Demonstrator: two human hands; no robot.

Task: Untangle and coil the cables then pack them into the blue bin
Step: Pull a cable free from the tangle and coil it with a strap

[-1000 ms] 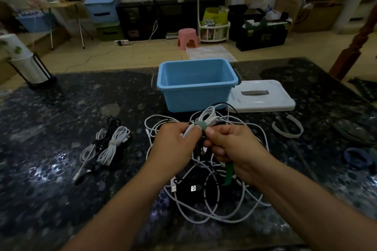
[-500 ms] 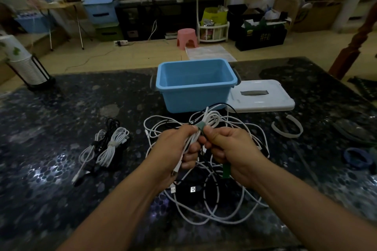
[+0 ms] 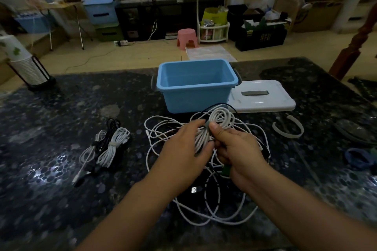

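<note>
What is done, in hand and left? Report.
Done: two tied coils lie on the table's left. In hand: both hands, left hand and right hand, hold a white coil with a green strap. Left: loose tangle and the empty blue bin.

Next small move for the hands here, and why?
Probably finish wrapping the green strap around the white coil. The right hand pinches the strap at the coil's waist, the left hand steadies the coil, the strap's tail hangs loose, and the blue bin holds nothing.
</note>
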